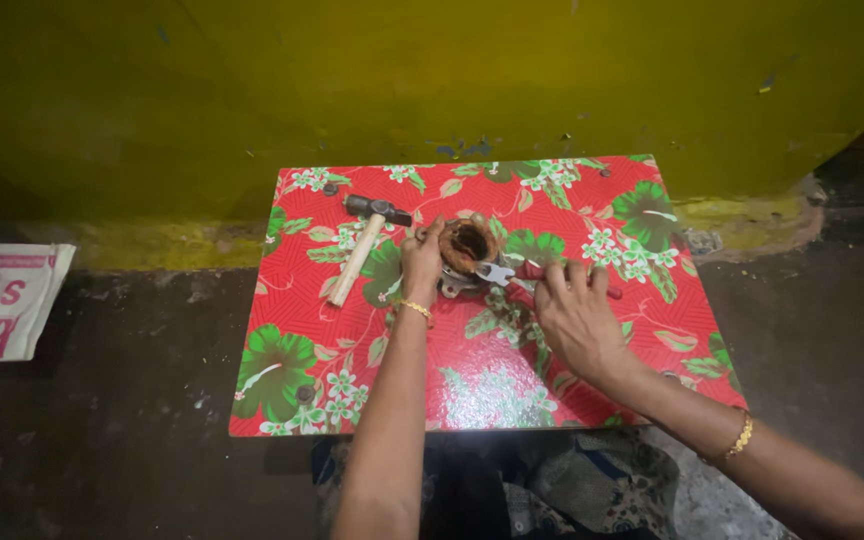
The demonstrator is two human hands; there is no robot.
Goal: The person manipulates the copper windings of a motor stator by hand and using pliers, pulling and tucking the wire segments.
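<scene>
gripping the copper-wound ring, left hand hides its rim — right hand clasps half-hidden pliers.

we see one package only: a white woven sack with red lettering and a red stripe, lying flat and slightly crumpled on the dark floor at the far left, below the yellow wall

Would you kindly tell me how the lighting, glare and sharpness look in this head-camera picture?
In the head view, glare whitens the glossy floral table cover near its front edge; the floor around is dim; the left hand and right hand are evenly lit but slightly soft; the pliers and the hammer stay recognisable.
</scene>
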